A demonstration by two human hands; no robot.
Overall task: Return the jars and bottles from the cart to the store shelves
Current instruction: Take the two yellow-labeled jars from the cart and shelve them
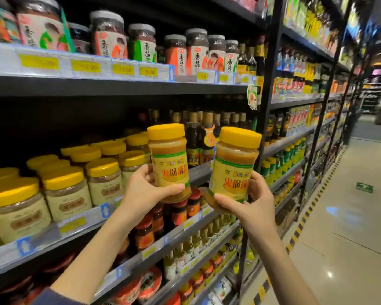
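Your dark sleeve [51,298] shows at the near left edge; both bare forearms reach up toward the shelves. Left hand [141,190] grips the left jar [169,164] round its lower half, with the thumb across the front label and the fingers curled behind. Right hand [255,201] grips the right jar [233,170] low down, thumb along the label's bottom edge, fingers wrapped round the right side. Both jars have a yellow lid, tan paste and a yellow label with red characters. Left jar is nearly upright; right jar is tilted, top leaning right. They are near each other, not touching, held in the air in front of the middle shelf [79,225], right of the shelf jars [64,190] with yellow lids standing there in rows. Dark bottles [194,137] stand on the same shelf, far behind the held jars. Top shelf carries grey-lid jars [196,49] above yellow price tags [122,69]. Red-lid jars [185,208] sit on the shelf under your hands. Tiled floor [350,216] lies at right, with striped tape [299,227] along the shelf base.
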